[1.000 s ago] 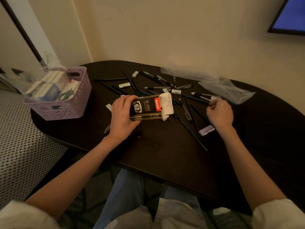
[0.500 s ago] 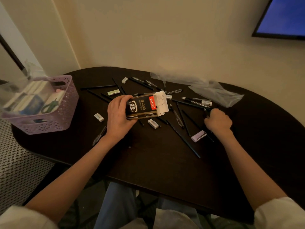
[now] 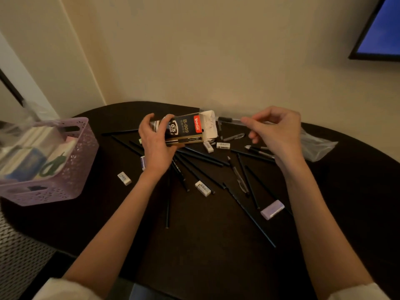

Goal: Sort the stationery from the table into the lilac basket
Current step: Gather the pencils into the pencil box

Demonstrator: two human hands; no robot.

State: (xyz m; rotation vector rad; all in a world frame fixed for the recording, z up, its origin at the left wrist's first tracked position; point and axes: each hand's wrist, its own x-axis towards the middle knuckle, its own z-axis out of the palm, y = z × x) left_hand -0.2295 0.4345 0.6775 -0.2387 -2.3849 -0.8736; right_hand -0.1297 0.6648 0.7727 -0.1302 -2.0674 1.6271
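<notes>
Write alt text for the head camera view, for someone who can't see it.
A left hand holds an open pen box above a dark table while the right hand pinches a pen at its opening. Pencils and erasers lie scattered; a lilac basket stands left.

basket left on table, pens mid-table, bag right

Small white rectangular erasers: five
Lilac block eraser: one
Lilac perforated plastic basket: one
Dark cardboard pen box: one
Hands: two
</notes>
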